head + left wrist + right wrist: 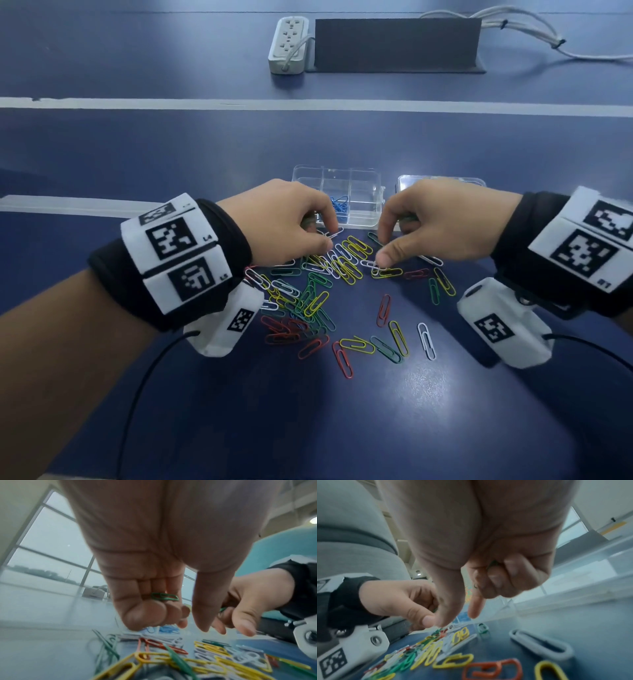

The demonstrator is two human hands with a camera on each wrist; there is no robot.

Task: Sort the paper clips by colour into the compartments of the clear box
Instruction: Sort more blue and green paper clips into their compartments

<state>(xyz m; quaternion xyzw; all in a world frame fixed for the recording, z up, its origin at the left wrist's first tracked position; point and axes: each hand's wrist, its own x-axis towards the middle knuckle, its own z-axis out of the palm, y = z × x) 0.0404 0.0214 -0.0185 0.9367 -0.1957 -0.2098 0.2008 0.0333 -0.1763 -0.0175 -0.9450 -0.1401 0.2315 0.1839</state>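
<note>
Loose paper clips [346, 263] in yellow, green, red and white lie scattered on the blue table. Behind them stands the clear box [363, 192], with blue clips [339, 205] in one front compartment. My left hand [329, 236] hovers over the far left of the pile; its curled fingers hold green clips [164, 596] against the palm, thumb and forefinger pointing down. My right hand [383, 248] is opposite, also with green clips [494, 563] tucked under curled fingers. Its thumb tip is down beside a white clip [370, 263].
The box's clear lid [442, 181] lies open to the right, partly hidden by my right hand. Farther back are a white power strip [289, 44], a dark block [394, 44] and white cables [534, 31]. Stray clips [383, 310] lie nearer me.
</note>
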